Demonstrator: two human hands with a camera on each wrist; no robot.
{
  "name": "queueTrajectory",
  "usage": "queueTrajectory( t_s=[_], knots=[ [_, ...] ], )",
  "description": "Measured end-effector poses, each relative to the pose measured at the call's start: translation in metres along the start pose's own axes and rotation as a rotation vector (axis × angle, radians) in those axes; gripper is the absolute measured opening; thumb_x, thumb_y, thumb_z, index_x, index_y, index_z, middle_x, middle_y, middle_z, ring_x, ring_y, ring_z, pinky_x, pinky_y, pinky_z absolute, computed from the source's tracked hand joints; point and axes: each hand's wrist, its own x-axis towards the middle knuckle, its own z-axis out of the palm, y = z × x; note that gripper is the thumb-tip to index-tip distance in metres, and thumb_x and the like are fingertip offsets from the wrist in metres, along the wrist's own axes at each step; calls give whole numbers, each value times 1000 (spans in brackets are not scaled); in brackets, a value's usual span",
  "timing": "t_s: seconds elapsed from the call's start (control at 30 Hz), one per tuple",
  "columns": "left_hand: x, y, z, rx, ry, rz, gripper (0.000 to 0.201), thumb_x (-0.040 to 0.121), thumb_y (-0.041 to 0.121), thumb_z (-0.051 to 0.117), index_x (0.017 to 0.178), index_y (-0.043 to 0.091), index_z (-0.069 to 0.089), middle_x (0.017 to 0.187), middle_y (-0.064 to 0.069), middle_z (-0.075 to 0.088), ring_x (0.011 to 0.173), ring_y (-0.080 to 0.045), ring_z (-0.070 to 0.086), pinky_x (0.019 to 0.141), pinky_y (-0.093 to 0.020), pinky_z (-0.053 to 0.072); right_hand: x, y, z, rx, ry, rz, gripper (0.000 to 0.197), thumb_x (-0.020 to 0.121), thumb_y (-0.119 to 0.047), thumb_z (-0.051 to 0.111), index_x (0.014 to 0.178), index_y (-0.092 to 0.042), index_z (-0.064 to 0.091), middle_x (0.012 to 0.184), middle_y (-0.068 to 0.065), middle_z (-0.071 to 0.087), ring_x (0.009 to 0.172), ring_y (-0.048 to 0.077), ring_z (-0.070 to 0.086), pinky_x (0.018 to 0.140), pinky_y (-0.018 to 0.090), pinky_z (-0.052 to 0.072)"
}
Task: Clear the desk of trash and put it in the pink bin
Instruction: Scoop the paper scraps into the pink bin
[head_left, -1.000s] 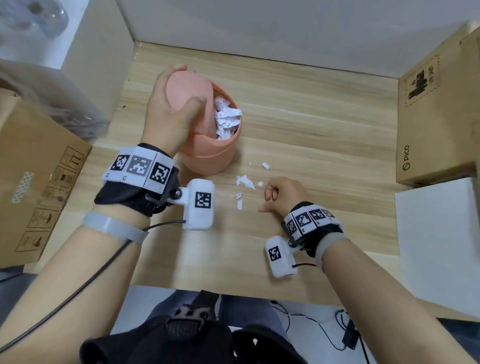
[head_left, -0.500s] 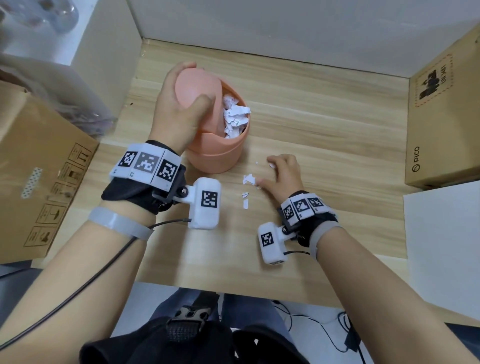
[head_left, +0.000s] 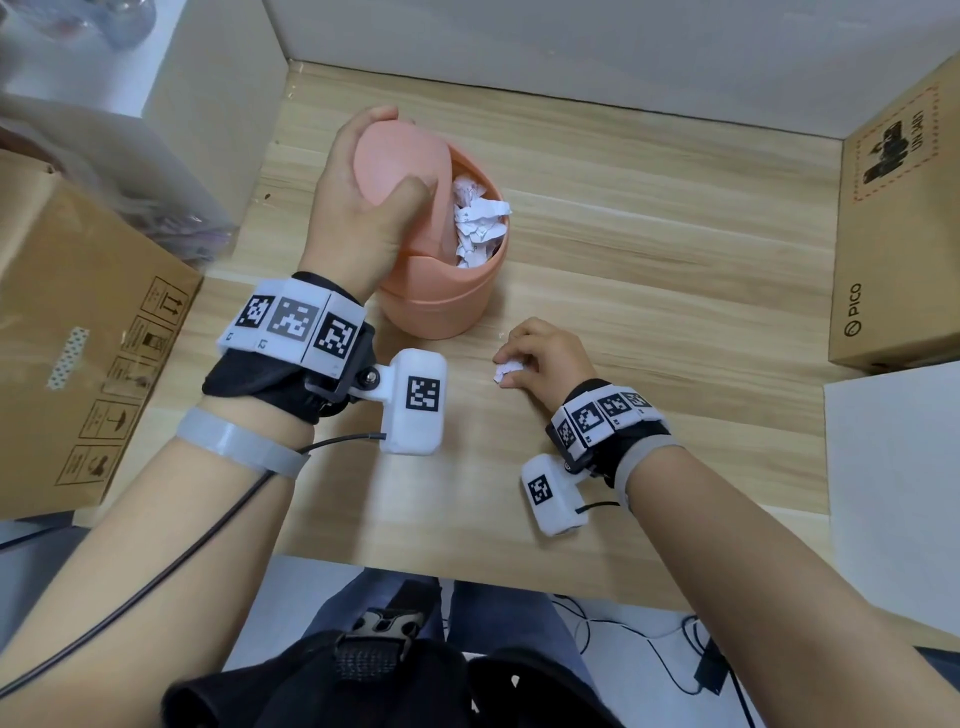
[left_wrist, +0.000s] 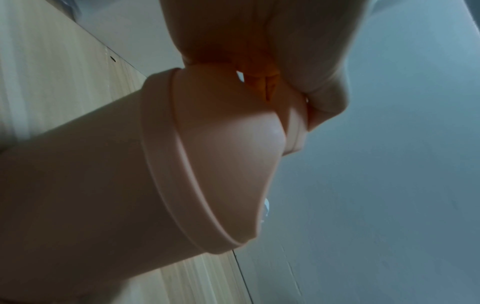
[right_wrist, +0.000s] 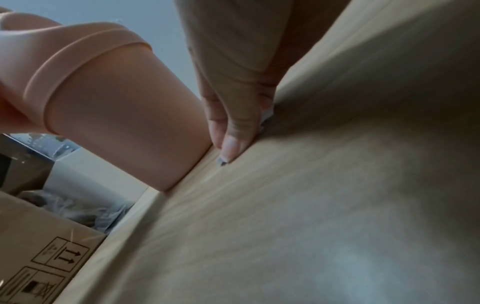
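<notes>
Wooden desk (head_left: 649, 270): one pink bin (head_left: 447, 306), two hands, one paper scrap (head_left: 506, 370).

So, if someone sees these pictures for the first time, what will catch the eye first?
Probably the round pink plastic bin at the middle of the light wooden desk, stuffed with crumpled white paper. The left hand grips its tilted swing lid, keeping the mouth open. Just in front of the bin, the right hand curls round small white paper scraps on the desk.
</notes>
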Motion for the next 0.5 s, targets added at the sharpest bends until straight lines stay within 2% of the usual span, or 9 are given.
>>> queueTrajectory(
  t_s=[0.03, 0.1, 0.13, 0.2, 0.33, 0.43, 0.5],
  knots=[
    [0, 0, 0, 1, -3, 2, 56, 71, 19, 55, 127, 17, 46, 119, 3, 52, 96, 4, 52, 80, -2, 39, 1, 0, 0, -4, -6, -3, 24, 62, -1, 78, 85, -1, 72, 86, 1, 52, 70, 13, 48, 65, 4, 33],
    [0, 0, 0, 0, -8, 2, 56, 71, 18, 55, 127, 17, 45, 119, 3, 52, 96, 4, 52, 80, -2, 39, 1, -2, -2, -20, -24, -13, 16, 64, 0, 77, 79, 1, 72, 81, 9, 58, 66, 13, 49, 63, 0, 34],
    [0, 0, 0, -1, -11, 0, 56, 72, 17, 55, 126, 17, 45, 118, 4, 52, 96, 4, 52, 80, -2, 39, 1, -3, -2, -38, -36, -14, 13, 65, 0, 76, 77, 2, 72, 83, 13, 62, 69, 13, 50, 65, 2, 34],
    [0, 0, 0, -5, -13, -2, 55, 72, 17, 55, 126, 18, 45, 118, 4, 52, 95, 4, 52, 80, -2, 39, 1, -6, -4, -90, -70, -14, 8, 68, 1, 73, 75, 3, 72, 88, 17, 66, 78, 15, 52, 70, 13, 35],
    [1, -1, 0, -12, -17, -3, 55, 71, 17, 55, 125, 18, 45, 119, 2, 53, 95, 4, 54, 81, -4, 40, -1, -9, -5, -204, -124, -45, 6, 76, -1, 66, 77, 3, 70, 94, 17, 66, 92, 27, 59, 75, 20, 35],
    [1, -1, 0, -15, -30, -6, 52, 71, 18, 55, 122, 22, 45, 119, 1, 53, 96, 1, 54, 81, -5, 41, -3, -13, -6, -283, -176, -63, 10, 81, -3, 60, 81, 4, 67, 96, 19, 64, 94, 30, 56, 82, 32, 40],
    [2, 0, -1, -14, -30, -9, 53, 70, 18, 55, 122, 21, 45, 119, 1, 53, 96, 0, 53, 82, -6, 41, -1, -15, -8, -249, -185, -23, 8, 79, -1, 61, 81, 3, 67, 92, 16, 64, 92, 29, 56, 83, 32, 42]
  ],
)
